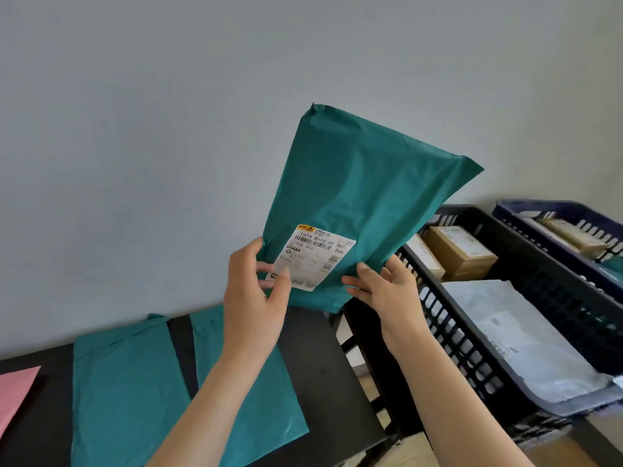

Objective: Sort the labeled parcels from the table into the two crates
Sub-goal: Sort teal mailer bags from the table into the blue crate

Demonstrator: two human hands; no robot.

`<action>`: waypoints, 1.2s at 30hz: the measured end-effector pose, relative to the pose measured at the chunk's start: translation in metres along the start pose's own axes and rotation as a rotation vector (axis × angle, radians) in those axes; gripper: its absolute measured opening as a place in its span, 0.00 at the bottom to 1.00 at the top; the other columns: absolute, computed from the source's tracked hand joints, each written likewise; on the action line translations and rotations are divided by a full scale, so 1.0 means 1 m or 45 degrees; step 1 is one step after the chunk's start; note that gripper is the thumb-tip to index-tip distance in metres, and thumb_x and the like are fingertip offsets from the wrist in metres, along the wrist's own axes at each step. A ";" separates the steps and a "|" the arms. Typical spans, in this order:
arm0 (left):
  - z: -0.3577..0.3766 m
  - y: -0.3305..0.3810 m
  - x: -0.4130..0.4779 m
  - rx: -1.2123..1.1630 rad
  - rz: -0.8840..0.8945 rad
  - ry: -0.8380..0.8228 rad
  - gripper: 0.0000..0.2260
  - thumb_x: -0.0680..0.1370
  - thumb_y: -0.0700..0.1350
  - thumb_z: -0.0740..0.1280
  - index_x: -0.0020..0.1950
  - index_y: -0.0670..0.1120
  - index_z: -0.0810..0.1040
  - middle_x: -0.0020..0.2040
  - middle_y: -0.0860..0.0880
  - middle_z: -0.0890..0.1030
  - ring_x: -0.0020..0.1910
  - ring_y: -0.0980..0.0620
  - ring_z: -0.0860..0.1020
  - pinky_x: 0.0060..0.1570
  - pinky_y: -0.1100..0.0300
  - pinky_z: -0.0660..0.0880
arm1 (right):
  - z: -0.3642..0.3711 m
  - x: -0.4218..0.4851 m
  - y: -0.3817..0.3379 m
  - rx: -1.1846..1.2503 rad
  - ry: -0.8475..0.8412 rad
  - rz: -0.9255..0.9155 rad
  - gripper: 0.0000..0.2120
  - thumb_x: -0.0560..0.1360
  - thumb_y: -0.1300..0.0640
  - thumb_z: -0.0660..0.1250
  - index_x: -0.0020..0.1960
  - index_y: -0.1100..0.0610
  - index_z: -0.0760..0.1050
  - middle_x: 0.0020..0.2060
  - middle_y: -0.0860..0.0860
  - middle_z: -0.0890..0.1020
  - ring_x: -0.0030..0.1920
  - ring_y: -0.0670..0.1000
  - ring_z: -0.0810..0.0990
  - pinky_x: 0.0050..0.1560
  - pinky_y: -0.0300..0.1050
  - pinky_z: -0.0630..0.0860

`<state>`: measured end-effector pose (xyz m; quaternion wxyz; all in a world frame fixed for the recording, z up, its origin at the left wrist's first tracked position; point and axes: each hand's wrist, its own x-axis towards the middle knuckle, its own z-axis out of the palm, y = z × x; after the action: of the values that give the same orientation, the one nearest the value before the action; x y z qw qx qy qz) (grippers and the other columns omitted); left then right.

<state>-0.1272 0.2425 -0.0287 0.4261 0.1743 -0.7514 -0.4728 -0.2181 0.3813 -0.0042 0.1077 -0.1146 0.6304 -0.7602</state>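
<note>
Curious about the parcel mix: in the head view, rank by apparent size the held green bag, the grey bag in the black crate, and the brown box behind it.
Green bag, though held nearest the camera.
Grey bag; their true order is unsure.
Brown box, smallest.

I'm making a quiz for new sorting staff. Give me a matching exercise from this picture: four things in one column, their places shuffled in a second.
1 labelled green parcel
2 pink parcel
3 grey parcel
4 blue crate

A lying in the black crate
B at the table's left edge
C farthest right
D held by the left hand and right hand

Pairs: 1-D, 2-B, 3-A, 4-C
</note>
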 end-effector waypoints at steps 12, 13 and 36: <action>0.102 0.110 -0.072 0.002 0.471 -0.114 0.32 0.74 0.36 0.69 0.71 0.57 0.58 0.65 0.63 0.62 0.61 0.64 0.69 0.52 0.70 0.72 | -0.158 -0.044 -0.082 0.132 0.143 -0.312 0.11 0.79 0.68 0.60 0.53 0.53 0.75 0.51 0.54 0.81 0.43 0.49 0.83 0.47 0.40 0.81; 0.115 0.120 -0.079 -0.001 0.513 -0.123 0.32 0.74 0.36 0.69 0.71 0.57 0.58 0.66 0.60 0.62 0.62 0.63 0.68 0.53 0.73 0.71 | -0.174 -0.048 -0.088 0.142 0.173 -0.322 0.11 0.79 0.68 0.60 0.52 0.53 0.75 0.51 0.54 0.80 0.43 0.49 0.83 0.47 0.40 0.81; 0.318 0.219 -0.117 -0.120 1.072 -0.064 0.28 0.72 0.34 0.67 0.70 0.44 0.63 0.68 0.36 0.67 0.68 0.45 0.64 0.69 0.67 0.59 | -0.386 -0.023 -0.142 -0.139 0.656 -0.493 0.10 0.79 0.67 0.62 0.45 0.54 0.76 0.50 0.55 0.82 0.43 0.48 0.83 0.47 0.36 0.80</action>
<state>-0.2845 0.6065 0.0431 0.5710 -0.1791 -0.7447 -0.2955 -0.3187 0.7741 0.0652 -0.2083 -0.0417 0.6433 -0.7356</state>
